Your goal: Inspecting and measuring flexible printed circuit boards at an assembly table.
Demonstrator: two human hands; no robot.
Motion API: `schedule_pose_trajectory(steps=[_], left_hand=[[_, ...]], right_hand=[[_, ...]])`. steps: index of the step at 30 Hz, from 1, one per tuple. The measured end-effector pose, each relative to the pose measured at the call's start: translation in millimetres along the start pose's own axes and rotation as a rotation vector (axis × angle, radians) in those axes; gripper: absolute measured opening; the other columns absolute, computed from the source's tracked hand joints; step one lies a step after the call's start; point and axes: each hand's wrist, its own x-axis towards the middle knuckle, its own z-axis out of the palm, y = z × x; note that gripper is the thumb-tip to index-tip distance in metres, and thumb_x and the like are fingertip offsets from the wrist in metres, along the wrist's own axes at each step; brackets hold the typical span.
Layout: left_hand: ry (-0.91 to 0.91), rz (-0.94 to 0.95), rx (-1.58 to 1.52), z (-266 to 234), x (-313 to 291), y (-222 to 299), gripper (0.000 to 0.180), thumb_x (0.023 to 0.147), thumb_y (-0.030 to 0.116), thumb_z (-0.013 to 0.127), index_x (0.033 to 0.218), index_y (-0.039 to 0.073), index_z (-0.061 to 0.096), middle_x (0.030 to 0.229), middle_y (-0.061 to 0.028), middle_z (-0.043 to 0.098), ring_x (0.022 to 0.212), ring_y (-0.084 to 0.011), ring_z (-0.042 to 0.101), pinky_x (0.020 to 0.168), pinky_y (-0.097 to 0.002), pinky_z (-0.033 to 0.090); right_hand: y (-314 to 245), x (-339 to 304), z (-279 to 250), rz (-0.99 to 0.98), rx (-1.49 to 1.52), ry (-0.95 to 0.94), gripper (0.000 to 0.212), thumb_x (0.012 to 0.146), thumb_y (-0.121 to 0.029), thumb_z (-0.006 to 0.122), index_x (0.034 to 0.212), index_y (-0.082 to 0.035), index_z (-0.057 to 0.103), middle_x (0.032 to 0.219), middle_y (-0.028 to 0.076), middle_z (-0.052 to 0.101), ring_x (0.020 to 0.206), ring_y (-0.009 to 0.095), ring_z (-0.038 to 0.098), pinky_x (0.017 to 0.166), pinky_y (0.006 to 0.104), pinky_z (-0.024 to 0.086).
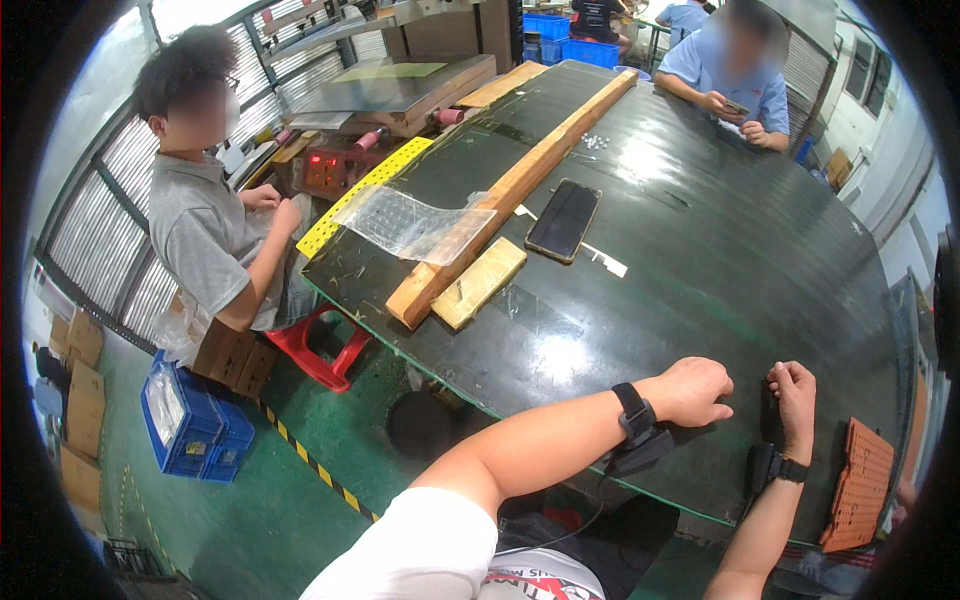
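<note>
My left hand [692, 392] is just above the near side of the dark table, back upward, its fingers curled and its thumb a little apart. Nothing shows in it. A short gap away on its right, my right hand [793, 396] is raised in a loose fist; I see no object in its fingers. Each wrist wears a black strap with a small dark device, a left strap [636, 414] and a right strap [789, 468]. Bare dark tabletop [640, 320] lies under and beyond my hands. An orange perforated panel [858, 487] stands right of my right forearm.
A long wooden beam [540, 165] crosses the table, with a short wood block [480, 289], a clear plastic sheet [420, 228] and a black phone [564, 219] nearby. One person sits left near a red stool [322, 348]; another holds a phone at the far end. Blue crates [195, 420] stand on the floor.
</note>
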Motion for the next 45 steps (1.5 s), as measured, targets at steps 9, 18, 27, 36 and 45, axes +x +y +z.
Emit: schedule_pose_trajectory(steps=[9, 18, 27, 36, 45], left_hand=[[-0.011, -0.01, 0.007, 0, 1, -1, 0.026, 0.075, 0.025, 0.064, 0.077, -0.001, 0.063, 0.075, -0.0165, 0.06, 0.079, -0.0345, 0.059, 0.071, -0.0429, 0.046], [0.007, -0.005, -0.002, 1, 0, -1, 0.027, 0.076, 0.026, 0.064, 0.078, -0.001, 0.064, 0.075, -0.0169, 0.06, 0.079, -0.0347, 0.059, 0.071, -0.0428, 0.046], [0.017, 0.009, 0.002, -3, 0, 1, 0.027, 0.076, 0.026, 0.064, 0.079, -0.001, 0.064, 0.076, -0.0178, 0.061, 0.08, -0.0354, 0.06, 0.071, -0.0431, 0.047], [0.191, 0.206, -0.007, -31, -17, 41, 0.024, 0.079, 0.024, 0.064, 0.085, 0.002, 0.062, 0.078, -0.0156, 0.057, 0.077, -0.035, 0.059, 0.067, -0.0429, 0.047], [0.683, 0.067, -0.053, -97, -159, 28, 0.011, 0.077, 0.005, 0.066, 0.086, 0.0, 0.063, 0.081, -0.0134, 0.063, 0.073, -0.025, 0.062, 0.065, -0.0318, 0.048]], right_hand=[[-1, 1, 0, 0.03, 0.025, 0.005, 0.024, 0.089, -0.02, 0.055, 0.074, -0.002, 0.059, 0.07, -0.001, 0.057, 0.061, 0.005, 0.048, 0.057, 0.0208, 0.037], [5, 1, -1, 0.035, 0.065, 0.006, 0.024, 0.089, -0.019, 0.054, 0.074, -0.002, 0.058, 0.07, -0.001, 0.057, 0.061, 0.005, 0.047, 0.056, 0.0203, 0.037], [6, 2, -5, 0.041, 0.086, -0.007, 0.023, 0.089, -0.018, 0.054, 0.074, -0.002, 0.058, 0.07, -0.001, 0.056, 0.061, 0.005, 0.047, 0.055, 0.0192, 0.036], [-27, -12, 18, -0.12, -0.017, 0.094, 0.018, 0.086, -0.015, 0.056, 0.082, 0.002, 0.06, 0.067, -0.001, 0.053, 0.058, 0.006, 0.045, 0.052, 0.0224, 0.037], [-191, -29, 141, -0.122, 0.254, -0.542, 0.024, 0.088, -0.019, 0.055, 0.093, 0.003, 0.06, 0.078, 0.003, 0.059, 0.066, 0.009, 0.054, 0.06, 0.0229, 0.046]])
